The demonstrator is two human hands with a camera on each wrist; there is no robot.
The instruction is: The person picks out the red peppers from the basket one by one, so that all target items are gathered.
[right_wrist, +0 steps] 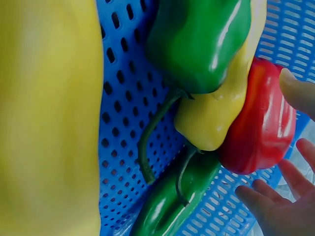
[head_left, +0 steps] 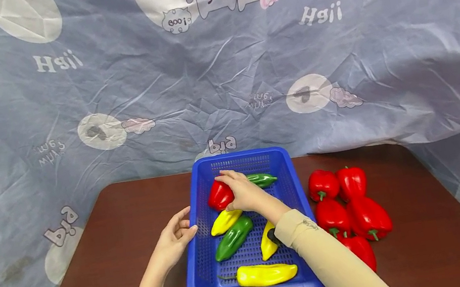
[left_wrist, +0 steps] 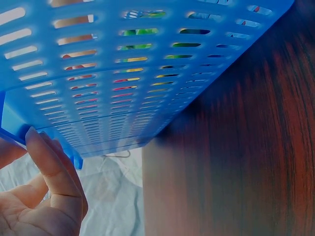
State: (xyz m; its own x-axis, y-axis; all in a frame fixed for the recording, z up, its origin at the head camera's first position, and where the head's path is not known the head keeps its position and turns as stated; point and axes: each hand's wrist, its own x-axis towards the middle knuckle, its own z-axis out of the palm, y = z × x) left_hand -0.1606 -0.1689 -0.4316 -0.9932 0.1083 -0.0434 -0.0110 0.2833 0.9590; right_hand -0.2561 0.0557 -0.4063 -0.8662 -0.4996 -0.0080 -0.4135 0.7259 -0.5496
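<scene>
A red bell pepper lies near the far left corner of a blue plastic basket. My right hand reaches over it; in the right wrist view the thumb and spread fingers are around the red pepper's far side, uncurled. Beside it are a yellow pepper, a green pepper and a long green pepper. Another yellow pepper is under my right wrist. My left hand rests at the basket's left rim, fingers loosely bent and fingertips right at the edge.
A long yellow pepper lies along the basket's near end. Several red bell peppers are grouped on the brown table to the basket's right. Behind the table hangs a grey-blue printed cloth.
</scene>
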